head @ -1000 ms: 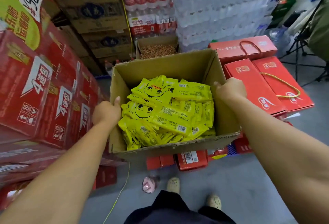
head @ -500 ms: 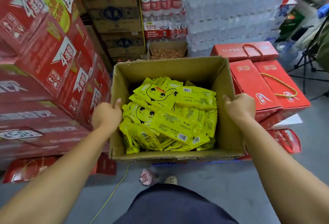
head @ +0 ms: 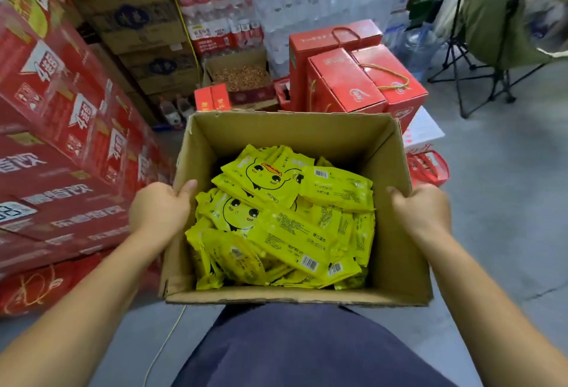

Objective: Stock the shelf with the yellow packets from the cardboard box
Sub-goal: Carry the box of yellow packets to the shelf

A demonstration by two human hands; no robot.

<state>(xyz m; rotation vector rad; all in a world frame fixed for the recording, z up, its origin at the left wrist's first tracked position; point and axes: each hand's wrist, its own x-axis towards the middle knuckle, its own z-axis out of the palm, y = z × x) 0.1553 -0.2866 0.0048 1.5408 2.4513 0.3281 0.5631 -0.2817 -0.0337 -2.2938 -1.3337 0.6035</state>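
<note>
My left grip (head: 158, 211) curled round left wall of open brown cardboard box (head: 292, 131), right grip (head: 422, 211) round right wall. Yellow plastic packets (head: 285, 217) heaped inside. Grey concrete floor (head: 507, 202) below; stacked red cartons (head: 61, 141) left, shrink-wrapped water bottles (head: 307, 2) ahead.

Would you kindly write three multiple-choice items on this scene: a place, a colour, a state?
1. Where do the packets lie? A) in the box B) on a shelf C) on a table
2. What colour are the gift cases beyond the box? A) blue B) red C) green
3. How is the box held? A) one hand B) both hands C) no hand

1 A, they fill it; 2 B, all are red; 3 B, left hand and right hand each grip a side wall.
</note>
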